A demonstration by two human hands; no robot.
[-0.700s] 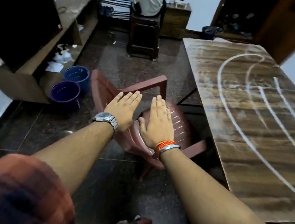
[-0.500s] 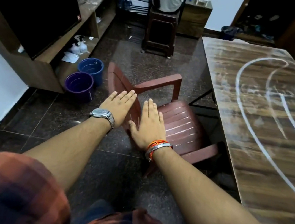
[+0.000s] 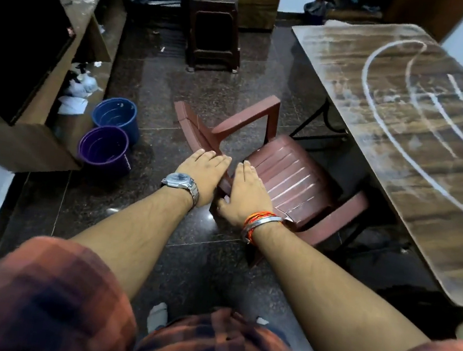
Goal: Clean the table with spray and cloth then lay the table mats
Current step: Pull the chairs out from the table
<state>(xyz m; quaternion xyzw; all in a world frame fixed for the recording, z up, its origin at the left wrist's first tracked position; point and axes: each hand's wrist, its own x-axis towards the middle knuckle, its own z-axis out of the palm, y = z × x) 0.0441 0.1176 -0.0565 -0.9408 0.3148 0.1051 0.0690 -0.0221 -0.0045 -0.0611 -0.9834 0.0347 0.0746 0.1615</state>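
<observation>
The wooden table [image 3: 416, 180] fills the right side of the head view, its top marked with long white curved streaks. My left hand [image 3: 205, 176], with a wristwatch, and my right hand [image 3: 244, 194], with an orange thread and a metal bangle, are stretched out flat, palms down, side by side. They hold nothing. Both hover over the back corner of a reddish-brown plastic chair [image 3: 291, 179] next to the table's left edge; I cannot tell whether they touch it. No spray bottle, cloth or mat is in view.
A blue bucket [image 3: 116, 116] and a purple bucket [image 3: 104, 146] stand on the dark floor at the left, beside a wooden TV cabinet [image 3: 74, 48]. A dark stool [image 3: 213, 30] and a low cupboard stand at the far wall.
The view has pulled back and tilted, so the chair, buckets and table sit differently in frame. Both hands stay flat and together, now over the chair's back corner instead of its seat.
</observation>
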